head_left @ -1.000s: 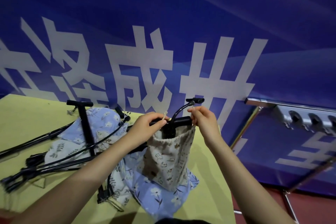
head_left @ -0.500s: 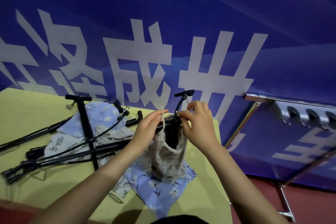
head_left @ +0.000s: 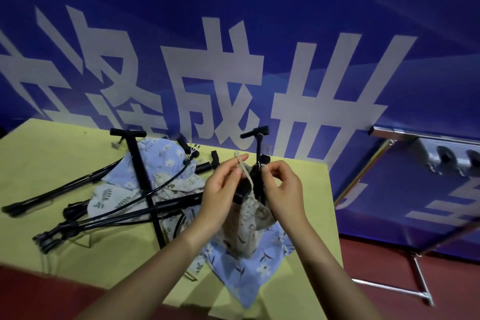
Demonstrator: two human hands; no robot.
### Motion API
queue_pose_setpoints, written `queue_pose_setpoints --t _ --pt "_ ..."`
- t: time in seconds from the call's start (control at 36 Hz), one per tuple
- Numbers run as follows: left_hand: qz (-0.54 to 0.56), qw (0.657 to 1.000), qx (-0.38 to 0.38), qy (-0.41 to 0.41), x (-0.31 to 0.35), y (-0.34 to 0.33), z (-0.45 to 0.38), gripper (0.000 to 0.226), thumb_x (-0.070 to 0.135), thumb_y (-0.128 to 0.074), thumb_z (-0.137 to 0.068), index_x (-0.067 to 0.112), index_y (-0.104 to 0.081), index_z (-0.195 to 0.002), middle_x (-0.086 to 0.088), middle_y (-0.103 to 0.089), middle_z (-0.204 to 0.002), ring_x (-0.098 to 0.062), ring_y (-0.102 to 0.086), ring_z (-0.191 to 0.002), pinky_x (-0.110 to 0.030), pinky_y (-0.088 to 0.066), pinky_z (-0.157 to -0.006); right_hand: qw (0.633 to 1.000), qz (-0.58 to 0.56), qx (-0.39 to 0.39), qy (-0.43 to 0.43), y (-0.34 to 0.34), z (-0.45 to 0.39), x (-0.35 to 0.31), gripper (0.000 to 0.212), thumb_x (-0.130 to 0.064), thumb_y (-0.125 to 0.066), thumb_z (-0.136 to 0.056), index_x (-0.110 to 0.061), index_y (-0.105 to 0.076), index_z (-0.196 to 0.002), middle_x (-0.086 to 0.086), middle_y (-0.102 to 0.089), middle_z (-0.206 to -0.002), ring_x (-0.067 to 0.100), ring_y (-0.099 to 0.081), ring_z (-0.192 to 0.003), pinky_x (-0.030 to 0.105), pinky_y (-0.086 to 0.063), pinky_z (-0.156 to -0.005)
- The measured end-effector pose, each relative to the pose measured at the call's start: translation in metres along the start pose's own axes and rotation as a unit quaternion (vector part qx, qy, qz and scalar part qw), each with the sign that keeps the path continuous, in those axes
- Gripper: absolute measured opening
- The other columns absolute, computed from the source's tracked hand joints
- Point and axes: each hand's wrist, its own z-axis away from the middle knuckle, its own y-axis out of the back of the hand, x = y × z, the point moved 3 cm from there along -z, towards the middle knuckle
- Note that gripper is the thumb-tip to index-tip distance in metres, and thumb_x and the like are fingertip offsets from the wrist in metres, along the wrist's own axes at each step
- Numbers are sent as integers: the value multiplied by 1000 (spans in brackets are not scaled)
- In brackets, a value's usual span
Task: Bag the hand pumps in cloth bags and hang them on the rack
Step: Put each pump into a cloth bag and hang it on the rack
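A beige printed cloth bag [head_left: 246, 226] is held upright over the right part of the yellow worktop [head_left: 52, 163], with a black hand pump [head_left: 258, 163] standing inside it; the pump's T-handle and upper shaft are seen projecting above the gathered mouth of the bag. A pale drawstring [head_left: 244, 169] is pinched between thumb and forefinger of the left hand [head_left: 220, 189], the cord running from those fingers down to the bag's mouth. The grip of the right hand [head_left: 283, 192] is closed at the other side of the mouth, beside the pump's shaft, with fingers curled; whether cord or cloth is pinched there cannot be told.

The bag's base is rested on a light blue floral cloth bag [head_left: 246, 273], spread flat at the near edge of the worktop. To the left, several more black hand pumps [head_left: 140, 179] are laid crossing one another, their hoses trailing over a heap of blue and pale floral bags [head_left: 155, 163]. One of these pumps is seen lying with its T-handle towards the far edge of the worktop.

A metal rack [head_left: 389, 135] with a chrome rail and legs is placed just right of the worktop, on a red floor [head_left: 376, 304]. A blue banner [head_left: 233, 34] with large white characters is stretched behind everything.
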Motion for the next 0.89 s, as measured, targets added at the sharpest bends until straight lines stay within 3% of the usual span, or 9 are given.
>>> queue_pose_setpoints --t 0.14,0.22,0.36,0.53,0.61,0.69,0.78,0.83,0.89 --pt "9 1000 -13 4 0 18 -7 27 11 -48 -98 21 -63 -119 6 -66 -118 -6 -61 -110 -16 -47 -91 999 -38 -17 2 -19 -1 -18 15 -27 -56 -87 -32 -59 -73 -6 -63 -83 17 -59 -83 29 -48 -73" --pt "32 999 -5 11 -3 29 -14 25 8 -50 -97 20 -66 -113 6 -67 -116 -9 -62 -110 -17 -48 -91 990 -101 -91 -36 -25 -2 -25 20 -14 -63 -90 -29 -68 -78 0 -67 -88 15 -62 -82 26 -48 -75" --pt "55 998 -9 23 -6 41 -24 28 8 -51 -96 28 -69 -106 1 -68 -115 -4 -63 -107 -16 -47 -90 980 -81 -176 -55 -29 -2 -34 20 -5 -67 -87 -23 -73 -91 2 -62 -92 11 -59 -90 16 -45 -78" --pt "72 995 -56 37 -8 41 -32 28 11 -49 -98 27 -68 -111 15 -69 -111 -1 -61 -108 -16 -47 -92 983 12 -175 -59 -37 -9 -43 21 -9 -68 -87 -24 -66 -72 6 -58 -86 5 -53 -78 13 -39 -70" --pt "78 994 -68 34 -9 41 -34 27 10 -46 -99 22 -66 -112 22 -68 -90 6 -60 -90 -11 -46 -84 972 -36 -184 -139 -36 -11 -40 14 -16 -60 -88 -10 -64 -76 9 -56 -84 16 -53 -79 29 -39 -75" --pt "62 993 -101 24 -8 38 -36 28 9 -46 -99 26 -65 -111 15 -66 -102 6 -60 -95 -10 -44 -85 967 -81 -162 -179 -33 -15 -41 21 -27 -51 -75 -8 -58 -76 7 -55 -78 21 -52 -80 35 -37 -79" --pt "17 988 -152 2 -6 35 -41 28 11 -49 -99 28 -66 -114 3 -65 -116 -1 -59 -108 -15 -46 -90 975 -85 -145 -144 -22 -18 -47 19 -19 -49 -84 -9 -55 -68 -3 -58 -68 13 -54 -71 29 -40 -79" --pt "-30 985 -169 -31 -2 34 -43 28 15 -50 -98 30 -66 -116 -3 -62 -105 -4 -60 -96 -13 -45 -83 972 -136 -142 -130 -14 -17 -50 26 -8 -44 -92 -8 -52 -68 -5 -55 -59 12 -52 -63 27 -40 -73" --pt "-60 980 -171 -76 6 32 -46 29 18 -51 -96 35 -65 -114 -4 -58 -93 -7 -57 -82 -12 -43 -74 957 -221 -137 -131 -6 -17 -54 18 -9 -45 -89 -7 -47 -70 -5 -44 -52 14 -40 -57 26 -35 -65"
